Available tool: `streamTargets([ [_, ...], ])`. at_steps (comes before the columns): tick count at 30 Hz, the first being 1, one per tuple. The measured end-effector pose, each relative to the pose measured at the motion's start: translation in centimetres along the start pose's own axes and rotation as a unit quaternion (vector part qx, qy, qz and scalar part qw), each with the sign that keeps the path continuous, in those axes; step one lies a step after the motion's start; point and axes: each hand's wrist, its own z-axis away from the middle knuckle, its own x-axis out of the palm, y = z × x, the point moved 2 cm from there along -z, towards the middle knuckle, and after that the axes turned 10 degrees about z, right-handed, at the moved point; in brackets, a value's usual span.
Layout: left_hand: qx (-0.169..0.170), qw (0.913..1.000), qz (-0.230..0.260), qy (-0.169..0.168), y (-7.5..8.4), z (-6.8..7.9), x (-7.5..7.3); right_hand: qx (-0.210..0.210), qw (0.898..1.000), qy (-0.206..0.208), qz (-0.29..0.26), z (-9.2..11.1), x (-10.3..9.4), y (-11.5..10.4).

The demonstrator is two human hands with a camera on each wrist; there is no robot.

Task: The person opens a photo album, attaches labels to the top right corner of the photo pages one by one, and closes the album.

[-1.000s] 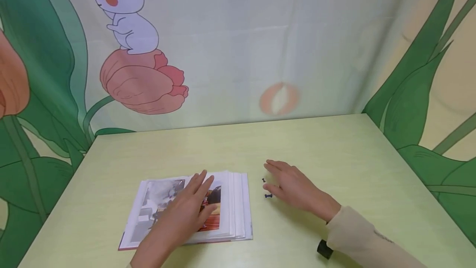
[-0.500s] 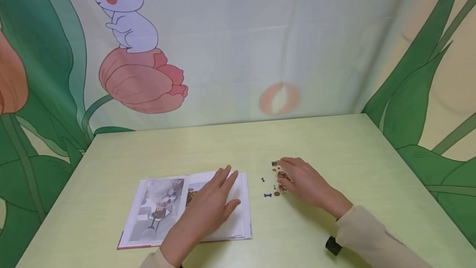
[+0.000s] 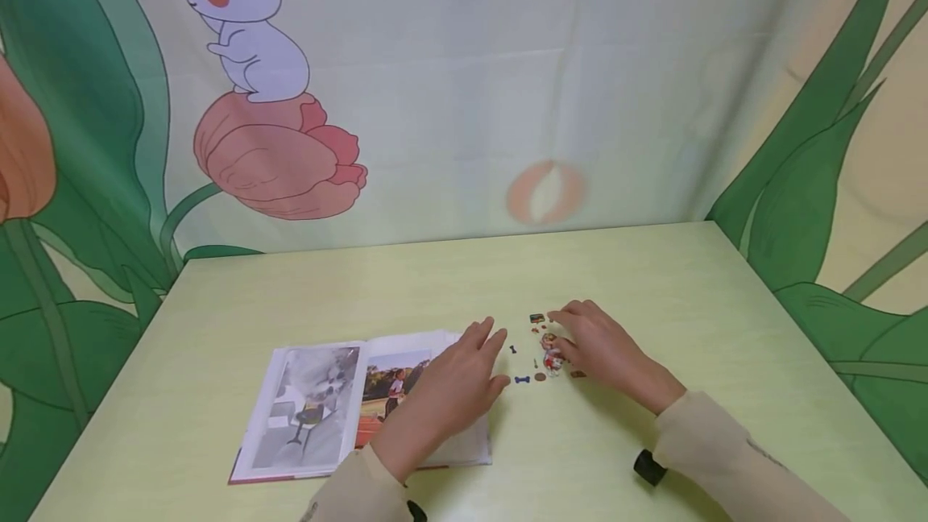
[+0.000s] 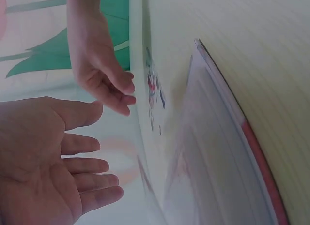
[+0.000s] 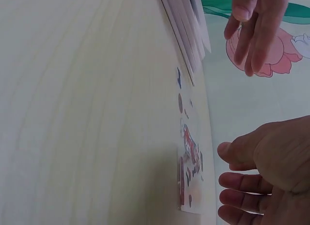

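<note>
The left hand (image 3: 449,385) hangs over the right page of an open photo album (image 3: 358,409), and I see its fingers extended with nothing in their grasp. Just left of those fingers is a colour photo (image 3: 397,387) of a person; farther left lies a gray print of a wine glass (image 3: 309,417).

The right hand (image 3: 609,351) is loosely bent and holds nothing that I can make out. Both wrist feeds give me a gap between it and the sticker sheet (image 3: 537,350), which lies flat on the table (image 3: 616,272) below and just left of its fingers. Near its thumb I pick out a character sticker (image 3: 553,362); farther left, toward the other hand, is a blue bone-shaped sticker (image 3: 522,380).
</note>
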Motion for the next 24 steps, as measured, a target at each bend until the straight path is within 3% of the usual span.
streamTargets([
  [11,-0.018,0.9971,-0.057,-0.047,1.2,-2.3,2.2,-0.004,1.000,-0.018,0.003,-0.8,0.7,0.0],
  [24,-0.049,0.9935,-0.059,-0.084,1.4,-3.7,4.7,-0.030,0.999,-0.015,0.029,-1.2,1.1,-0.6],
])
